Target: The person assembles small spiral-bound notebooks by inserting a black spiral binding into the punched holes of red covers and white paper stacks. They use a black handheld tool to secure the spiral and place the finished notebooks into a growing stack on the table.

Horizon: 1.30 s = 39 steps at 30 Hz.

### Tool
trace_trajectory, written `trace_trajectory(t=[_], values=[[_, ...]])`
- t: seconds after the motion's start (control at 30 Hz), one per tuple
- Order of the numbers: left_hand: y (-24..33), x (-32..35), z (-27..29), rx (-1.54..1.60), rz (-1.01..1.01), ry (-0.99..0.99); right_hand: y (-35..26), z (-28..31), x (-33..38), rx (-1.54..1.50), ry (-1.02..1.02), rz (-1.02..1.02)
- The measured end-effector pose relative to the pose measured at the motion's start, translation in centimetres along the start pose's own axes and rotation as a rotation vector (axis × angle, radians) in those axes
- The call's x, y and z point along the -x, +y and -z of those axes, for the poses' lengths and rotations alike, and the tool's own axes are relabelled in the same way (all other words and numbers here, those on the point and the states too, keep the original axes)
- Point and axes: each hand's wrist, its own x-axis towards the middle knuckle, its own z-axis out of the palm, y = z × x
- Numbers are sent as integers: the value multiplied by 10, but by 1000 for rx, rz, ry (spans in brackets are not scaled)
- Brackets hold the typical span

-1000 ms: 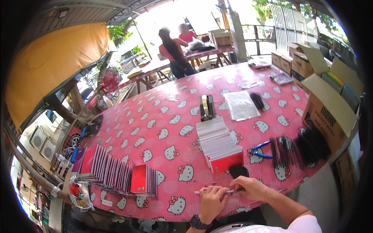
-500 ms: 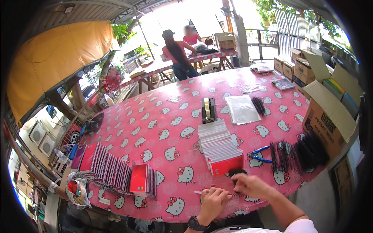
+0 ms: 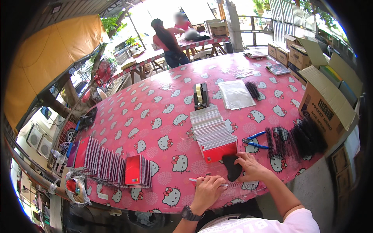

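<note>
My left hand (image 3: pixel 210 190) is closed over a small notebook (image 3: pixel 192 179) at the table's near edge; only its red and white end shows past the fingers. A dark spiral coil (image 3: pixel 241 186) sticks out to the right from under that hand. My right hand (image 3: pixel 251 167) bends its fingers onto the edge of a flat black cloth-like piece (image 3: pixel 232 170), just above the coil. Its exact kind I cannot make out. Directly beyond it lies a long row of unbound notebooks (image 3: pixel 213 134) with a red cover in front.
Blue-handled pliers (image 3: pixel 256 140) and heaps of black coils (image 3: pixel 299 139) lie right, beside an open carton (image 3: pixel 324 105). Spiral notebooks (image 3: pixel 105 159) stand in rows at left. Farther off are a tape dispenser (image 3: pixel 201 96) and clear plastic sleeves (image 3: pixel 237 94). Two people work at another table.
My right hand has shifted slightly up and right, and more of the black piece now shows beside its fingers. The left hand stays on the notebook. The whole view has tilted a little.
</note>
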Motion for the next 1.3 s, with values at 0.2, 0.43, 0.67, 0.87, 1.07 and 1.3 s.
trace_trajectory(t=[0.2, 0.43, 0.67, 0.87, 1.07, 1.3], values=[[-1, 0, 6, 56, -4, 29, -16, 15, -7, -109, -199, -8], [-12, 0, 4, 8, -16, -129, -13, 5, -9, -54, -132, 128], [-17, 13, 5, -47, 15, -11, -4, 15, -2, -408, -64, 32], [-17, 10, 12, -56, 90, 68, -20, 7, -2, -1126, -187, 111], [-25, 15, 7, -17, 67, 96, -7, -15, -14, -920, -276, -66], [-30, 11, 1, 12, 114, 161, -10, -21, -22, -1024, -301, -15]])
